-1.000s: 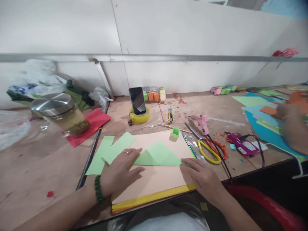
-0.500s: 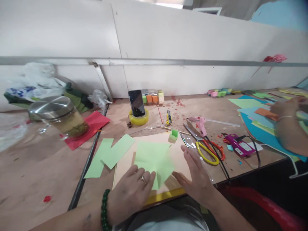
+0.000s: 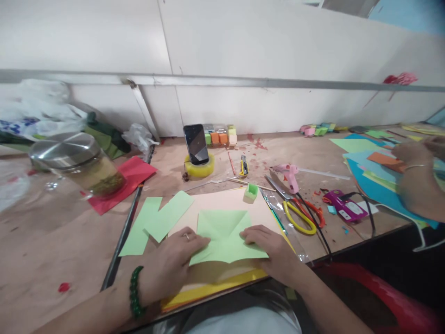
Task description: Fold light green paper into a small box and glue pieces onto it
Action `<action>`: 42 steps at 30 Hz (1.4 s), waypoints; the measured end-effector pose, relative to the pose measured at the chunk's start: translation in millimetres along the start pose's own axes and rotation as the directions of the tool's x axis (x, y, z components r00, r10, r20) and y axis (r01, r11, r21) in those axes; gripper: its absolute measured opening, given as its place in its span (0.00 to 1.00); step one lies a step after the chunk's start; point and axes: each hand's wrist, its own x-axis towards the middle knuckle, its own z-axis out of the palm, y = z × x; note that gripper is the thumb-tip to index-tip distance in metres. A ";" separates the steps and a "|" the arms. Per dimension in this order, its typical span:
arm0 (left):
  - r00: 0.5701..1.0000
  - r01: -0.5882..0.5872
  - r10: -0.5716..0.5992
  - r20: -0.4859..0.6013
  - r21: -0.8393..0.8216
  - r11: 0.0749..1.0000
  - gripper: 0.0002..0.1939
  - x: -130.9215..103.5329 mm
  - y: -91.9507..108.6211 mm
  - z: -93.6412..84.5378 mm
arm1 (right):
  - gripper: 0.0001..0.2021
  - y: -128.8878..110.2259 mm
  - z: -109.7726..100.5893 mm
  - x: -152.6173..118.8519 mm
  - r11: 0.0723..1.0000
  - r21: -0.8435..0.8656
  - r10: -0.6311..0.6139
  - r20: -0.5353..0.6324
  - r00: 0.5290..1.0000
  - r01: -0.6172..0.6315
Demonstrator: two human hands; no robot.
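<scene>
A creased light green sheet of paper [image 3: 224, 232] lies partly folded on a stack of peach and yellow sheets [image 3: 194, 294]. At its left edge, my left hand [image 3: 174, 257] pinches the paper between thumb and bent fingers. The opposite edge is gripped by my right hand [image 3: 269, 248], its fingers closed over the paper and its thumb mostly hidden. A small green folded paper box [image 3: 251, 192] sits at the top of the stack. To the left, two green paper strips [image 3: 146, 227] overlap.
A glass tea jar [image 3: 86, 162] stands on red paper at left. A phone [image 3: 196, 144] leans on a tape roll [image 3: 199, 168]. Scissors [image 3: 299, 218], a glue gun [image 3: 290, 176] and a purple device [image 3: 347, 204] lie right. Another person's hand [image 3: 417, 171] rests over coloured papers.
My right hand has come down from above the stack onto the paper's right edge. My left hand has shifted left to its left edge. The sheet's lower part now spreads wider.
</scene>
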 end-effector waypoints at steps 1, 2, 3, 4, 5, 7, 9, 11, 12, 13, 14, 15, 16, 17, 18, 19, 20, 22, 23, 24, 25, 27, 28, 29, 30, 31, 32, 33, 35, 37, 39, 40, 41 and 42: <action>0.999 0.003 -0.006 -0.033 -0.071 0.997 0.23 3.4 -4.6 0.7 | 0.16 -0.3 -0.3 1.5 1.000 0.018 0.024 0.002 1.000 -0.024; 0.997 0.018 -0.027 -0.068 -0.137 0.990 0.22 7.2 -8.4 0.8 | 0.15 -0.3 -0.3 2.8 0.998 0.034 0.052 0.002 0.999 -0.052; 0.995 0.034 -0.052 -0.090 -0.194 0.980 0.20 11.0 -11.4 0.3 | 0.13 0.1 0.4 3.7 0.995 0.054 0.082 -0.001 0.997 -0.082; 0.993 0.045 -0.070 -0.096 -0.240 0.970 0.19 14.4 -13.7 -0.6 | 0.11 0.9 1.6 4.1 0.991 0.075 0.116 -0.008 0.993 -0.115; 0.992 0.059 -0.087 -0.091 -0.275 0.959 0.18 17.3 -15.3 -1.6 | 0.09 2.1 3.5 3.9 0.984 0.098 0.154 -0.022 0.988 -0.152; 0.991 0.097 -0.122 -0.061 -0.311 0.945 0.14 21.1 -16.8 -3.2 | 0.08 5.2 8.2 2.4 0.960 0.146 0.248 -0.060 0.967 -0.237; 0.980 0.174 -0.196 -0.040 -0.313 0.934 0.12 23.0 -16.3 -3.6 | 0.13 8.1 12.9 0.4 0.924 0.196 0.348 -0.081 0.934 -0.327; 0.956 0.269 -0.292 -0.030 -0.308 0.912 0.10 24.3 -14.4 -2.5 | 0.20 9.9 16.3 -0.9 0.890 0.226 0.426 -0.106 0.899 -0.395; 0.945 0.302 -0.326 -0.026 -0.311 0.901 0.10 25.0 -13.2 -1.5 | 0.23 10.4 17.5 -1.1 0.885 0.218 0.444 -0.129 0.887 -0.411; 0.936 0.324 -0.350 -0.026 -0.317 0.891 0.12 25.6 -12.0 -0.2 | 0.25 10.8 18.3 -1.0 0.888 0.191 0.448 -0.158 0.880 -0.418; 0.929 0.339 -0.369 -0.033 -0.323 0.883 0.18 26.1 -11.0 1.3 | 0.26 11.1 18.9 -0.7 0.896 0.150 0.442 -0.193 0.876 -0.419; 0.922 0.350 -0.384 -0.041 -0.332 0.876 0.24 26.5 -10.2 3.0 | 0.26 11.5 19.4 -0.4 0.903 0.100 0.430 -0.226 0.874 -0.418; 0.915 0.360 -0.400 -0.054 -0.338 0.869 0.30 26.7 -9.8 4.8 | 0.27 12.0 19.9 0.0 0.908 0.053 0.416 -0.248 0.875 -0.416; 0.907 0.372 -0.417 -0.065 -0.340 0.864 0.34 26.8 -9.6 6.7 | 0.27 12.6 20.3 0.4 0.912 0.011 0.397 -0.263 0.879 -0.409; 0.901 0.383 -0.429 -0.069 -0.339 0.859 0.36 26.6 -9.8 8.5 | 0.27 13.2 20.8 0.8 0.917 -0.031 0.374 -0.275 0.886 -0.397; 0.897 0.392 -0.436 -0.068 -0.334 0.857 0.37 26.3 -10.3 10.2 | 0.26 13.8 21.4 1.2 0.922 -0.078 0.343 -0.288 0.894 -0.379; 0.897 0.396 -0.437 -0.065 -0.321 0.860 0.38 25.9 -11.0 11.7 | 0.26 14.4 22.0 1.6 0.925 -0.131 0.305 -0.301 0.904 -0.356; 0.901 0.399 -0.430 -0.066 -0.264 0.878 0.38 24.7 -12.7 13.7 | 0.24 15.0 23.2 2.5 0.919 -0.247 0.220 -0.323 0.920 -0.307; 0.905 0.395 -0.419 -0.074 -0.216 0.893 0.38 23.8 -13.5 14.3 | 0.22 15.0 23.6 3.0 0.908 -0.305 0.182 -0.329 0.927 -0.287; 0.914 0.380 -0.396 -0.092 -0.152 0.913 0.37 22.8 -14.0 14.4 | 0.20 14.9 24.0 3.5 0.895 -0.357 0.150 -0.328 0.933 -0.269; 0.928 0.348 -0.354 -0.119 -0.070 0.935 0.35 21.6 -14.2 14.3 | 0.19 14.6 24.3 3.9 0.879 -0.403 0.123 -0.321 0.939 -0.253; 0.963 0.224 -0.201 -0.180 0.118 0.967 0.30 18.6 -12.3 13.4 | 0.16 13.8 24.7 4.4 0.851 -0.473 0.089 -0.297 0.951 -0.227; 0.976 0.135 -0.094 -0.194 0.209 0.969 0.28 17.1 -10.0 12.9 | 0.14 13.3 24.7 4.7 0.839 -0.497 0.081 -0.285 0.955 -0.220; 0.983 0.037 0.015 -0.181 0.282 0.959 0.27 15.8 -6.8 12.4 | 0.14 12.8 24.5 4.9 0.829 -0.515 0.082 -0.276 0.958 -0.219; 0.985 -0.052 0.103 -0.141 0.330 0.943 0.26 14.7 -2.9 12.1 | 0.13 12.0 24.2 5.4 0.820 -0.528 0.086 -0.265 0.960 -0.219; 0.983 -0.125 0.164 -0.083 0.351 0.928 0.24 14.1 1.5 12.0 | 0.12 11.0 23.7 5.9 0.813 -0.539 0.092 -0.254 0.963 -0.220; 0.982 -0.173 0.188 -0.011 0.352 0.920 0.22 14.0 5.9 12.1 | 0.12 9.6 23.2 6.7 0.806 -0.549 0.097 -0.246 0.964 -0.221; 0.982 -0.188 0.181 0.052 0.344 0.920 0.21 14.3 10.0 12.5 | 0.11 7.7 22.6 7.7 0.800 -0.558 0.100 -0.239 0.966 -0.221; 0.980 -0.182 0.145 0.135 0.325 0.928 0.23 15.6 15.9 13.4 | 0.09 2.8 22.2 9.6 0.800 -0.566 0.083 -0.227 0.970 -0.201; 0.979 -0.168 0.120 0.167 0.314 0.934 0.25 17.2 18.1 14.1 | 0.09 -2.5 23.2 10.5 0.818 -0.561 0.011 -0.209 0.978 -0.129; 0.977 -0.164 0.112 0.181 0.307 0.937 0.26 18.0 17.9 13.8 | 0.10 -6.2 25.3 9.2 0.831 -0.554 -0.068 -0.195 0.978 -0.053; 0.977 -0.165 0.113 0.182 0.304 0.938 0.26 18.2 17.5 13.4 | 0.10 -7.1 26.3 7.7 0.831 -0.555 -0.094 -0.193 0.977 -0.030; 0.977 -0.166 0.115 0.181 0.301 0.939 0.26 18.2 17.1 12.8 | 0.10 -7.3 26.9 5.7 0.829 -0.559 -0.105 -0.188 0.976 -0.018; 0.977 -0.167 0.118 0.176 0.297 0.940 0.26 18.1 16.8 12.1 | 0.10 -7.0 27.0 3.5 0.826 -0.563 -0.107 -0.183 0.977 -0.015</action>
